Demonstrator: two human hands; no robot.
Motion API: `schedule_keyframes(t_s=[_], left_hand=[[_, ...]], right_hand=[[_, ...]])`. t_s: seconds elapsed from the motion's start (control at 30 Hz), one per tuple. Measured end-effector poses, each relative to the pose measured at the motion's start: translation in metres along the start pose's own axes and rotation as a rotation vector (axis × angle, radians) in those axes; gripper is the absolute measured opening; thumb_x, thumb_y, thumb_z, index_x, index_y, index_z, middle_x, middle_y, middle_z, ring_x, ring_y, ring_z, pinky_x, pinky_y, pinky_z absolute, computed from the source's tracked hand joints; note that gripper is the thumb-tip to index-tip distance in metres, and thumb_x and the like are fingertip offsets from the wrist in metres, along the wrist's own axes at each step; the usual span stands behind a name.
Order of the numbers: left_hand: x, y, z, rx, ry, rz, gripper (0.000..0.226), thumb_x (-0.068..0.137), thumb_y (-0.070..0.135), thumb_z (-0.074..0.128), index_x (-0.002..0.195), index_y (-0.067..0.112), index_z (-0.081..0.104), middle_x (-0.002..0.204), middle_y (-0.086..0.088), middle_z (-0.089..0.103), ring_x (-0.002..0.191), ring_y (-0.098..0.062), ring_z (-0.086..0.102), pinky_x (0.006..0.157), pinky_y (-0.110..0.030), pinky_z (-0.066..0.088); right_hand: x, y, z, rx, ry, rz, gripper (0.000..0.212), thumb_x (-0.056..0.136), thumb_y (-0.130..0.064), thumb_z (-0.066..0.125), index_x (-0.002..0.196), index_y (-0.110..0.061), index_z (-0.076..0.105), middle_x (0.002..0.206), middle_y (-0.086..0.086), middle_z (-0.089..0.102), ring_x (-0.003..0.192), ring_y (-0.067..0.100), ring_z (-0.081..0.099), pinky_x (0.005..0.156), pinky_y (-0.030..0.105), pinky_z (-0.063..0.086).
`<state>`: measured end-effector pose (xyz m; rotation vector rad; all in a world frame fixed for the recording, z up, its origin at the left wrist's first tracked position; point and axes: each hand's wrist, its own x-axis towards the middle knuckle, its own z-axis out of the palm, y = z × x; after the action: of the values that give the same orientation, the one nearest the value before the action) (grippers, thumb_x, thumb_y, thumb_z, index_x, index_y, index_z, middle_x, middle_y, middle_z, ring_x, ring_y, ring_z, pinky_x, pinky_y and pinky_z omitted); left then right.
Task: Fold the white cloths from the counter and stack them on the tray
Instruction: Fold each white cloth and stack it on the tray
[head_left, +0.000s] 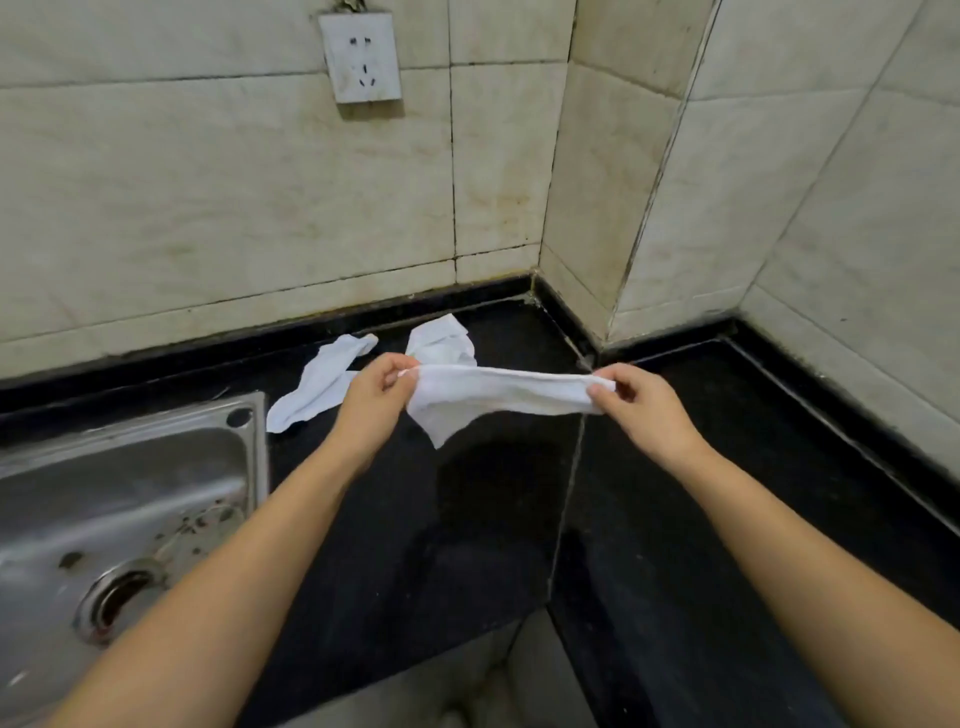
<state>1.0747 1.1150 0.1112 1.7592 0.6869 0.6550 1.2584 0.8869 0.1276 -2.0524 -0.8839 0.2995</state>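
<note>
Black desk (467, 519) fills the corner under the tiled wall (208, 208), a steel sink (119, 493) let into it on the left, and no tray anywhere in view. Above the bare desk, both hands are up and working. The left hand (376, 397) pinches one end of a white cloth (498, 392), fingers (397, 371) closed tight on the corner; the right hand (641, 405) has the other end, thumb and fingers (597, 395) nipped shut on the hem. The cloth hangs stretched between them, in the air, clear of the desk.

It looks thin, soft and very light: it sags in the middle and one loose corner droops below the left hand. No stiffness at all, so it will probably flop wherever it is not held. Corners are the place to take it, as both hands do now, keeping the top edge taut so the fold lands square. Nothing fragile here; the risk is a crooked fold.

Count: three white cloths in view. One in the hands, a long crumpled cloth (317, 387) lying near the sink's corner, and a bunched cloth (441, 340) by the back wall, behind the left hand.
</note>
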Motion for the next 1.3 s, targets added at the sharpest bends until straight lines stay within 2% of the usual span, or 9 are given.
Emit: schedule_keyframes(t_s=[0.13, 0.23, 0.33, 0.47, 0.63, 0.8, 1.03, 1.2, 1.3], left_hand=[[-0.08, -0.057, -0.001, 0.075, -0.173, -0.158, 0.022, 0.092, 0.002, 0.054, 0.086, 0.021, 0.064, 0.08, 0.004, 0.065, 0.071, -0.002, 0.058, 0.066, -0.015, 0.045], [-0.129, -0.097, 0.003, 0.228, -0.298, -0.284, 0.014, 0.091, 0.004, 0.056, 0.093, 0.014, 0.064, 0.085, 0.003, 0.066, 0.075, -0.002, 0.059, 0.066, -0.007, 0.045], [-0.148, -0.12, 0.005, 0.351, -0.359, -0.342, 0.011, 0.092, 0.012, 0.056, 0.092, 0.018, 0.066, 0.091, 0.002, 0.067, 0.084, -0.01, 0.063, 0.072, -0.015, 0.047], [-0.123, -0.123, 0.007, 0.383, -0.233, -0.346, 0.006, 0.09, 0.017, 0.059, 0.085, 0.017, 0.063, 0.086, -0.002, 0.066, 0.079, -0.014, 0.06, 0.067, -0.022, 0.045], [-0.07, -0.122, 0.019, 0.441, -0.128, -0.295, 0.008, 0.089, 0.015, 0.058, 0.081, 0.017, 0.058, 0.075, 0.002, 0.058, 0.069, -0.011, 0.052, 0.061, -0.02, 0.04], [-0.044, -0.141, 0.034, 0.665, -0.124, -0.257, 0.006, 0.091, 0.024, 0.053, 0.09, 0.022, 0.059, 0.092, 0.004, 0.058, 0.093, -0.017, 0.054, 0.087, -0.036, 0.044], [-0.062, -0.151, 0.031, 0.714, 0.055, -0.235, 0.033, 0.088, 0.039, 0.058, 0.114, 0.019, 0.052, 0.109, 0.002, 0.055, 0.104, -0.017, 0.049, 0.092, -0.032, 0.033], [-0.099, -0.149, 0.03, 0.848, -0.057, -0.238, 0.06, 0.084, 0.059, 0.051, 0.13, 0.02, 0.044, 0.129, 0.002, 0.048, 0.117, -0.016, 0.044, 0.097, -0.031, 0.032], [-0.107, -0.152, 0.033, 0.873, -0.098, -0.234, 0.065, 0.083, 0.066, 0.046, 0.131, 0.023, 0.042, 0.133, 0.003, 0.044, 0.12, -0.014, 0.042, 0.097, -0.029, 0.03]], right_hand=[[-0.068, 0.041, 0.025, -0.049, -0.199, 0.079, 0.009, 0.09, -0.017, 0.061, 0.084, -0.019, 0.068, 0.072, -0.005, 0.061, 0.064, 0.004, 0.05, 0.059, 0.012, 0.038], [-0.114, 0.078, 0.047, -0.163, -0.404, 0.164, 0.011, 0.09, -0.018, 0.061, 0.084, -0.021, 0.069, 0.082, -0.002, 0.068, 0.075, 0.011, 0.061, 0.07, 0.022, 0.046], [-0.132, 0.096, 0.061, -0.171, -0.487, 0.251, 0.012, 0.091, -0.019, 0.059, 0.086, -0.025, 0.069, 0.087, -0.001, 0.069, 0.084, 0.016, 0.064, 0.073, 0.022, 0.048], [-0.102, 0.093, 0.068, -0.166, -0.345, 0.28, 0.007, 0.091, -0.02, 0.061, 0.096, -0.024, 0.063, 0.088, 0.005, 0.065, 0.077, 0.013, 0.059, 0.066, 0.019, 0.045], [-0.038, 0.083, 0.085, -0.145, -0.155, 0.372, 0.006, 0.091, -0.019, 0.057, 0.089, -0.014, 0.06, 0.08, 0.003, 0.059, 0.075, 0.015, 0.054, 0.061, 0.02, 0.041], [-0.009, 0.09, 0.108, -0.294, -0.124, 0.459, 0.008, 0.094, -0.023, 0.051, 0.094, -0.02, 0.058, 0.087, -0.002, 0.061, 0.087, 0.02, 0.061, 0.084, 0.037, 0.05], [-0.008, 0.084, 0.132, -0.767, -0.11, 0.181, 0.041, 0.091, -0.02, 0.05, 0.132, -0.021, 0.048, 0.128, 0.005, 0.049, 0.12, 0.024, 0.044, 0.099, 0.04, 0.034], [0.014, 0.024, 0.196, -0.64, -0.508, -0.039, 0.047, 0.094, -0.028, 0.05, 0.14, -0.024, 0.038, 0.14, 0.003, 0.041, 0.128, 0.022, 0.04, 0.104, 0.038, 0.034], [0.019, 0.007, 0.23, -0.716, -0.599, -0.149, 0.04, 0.093, -0.03, 0.051, 0.132, -0.024, 0.045, 0.135, 0.006, 0.042, 0.123, 0.025, 0.041, 0.101, 0.04, 0.036]])
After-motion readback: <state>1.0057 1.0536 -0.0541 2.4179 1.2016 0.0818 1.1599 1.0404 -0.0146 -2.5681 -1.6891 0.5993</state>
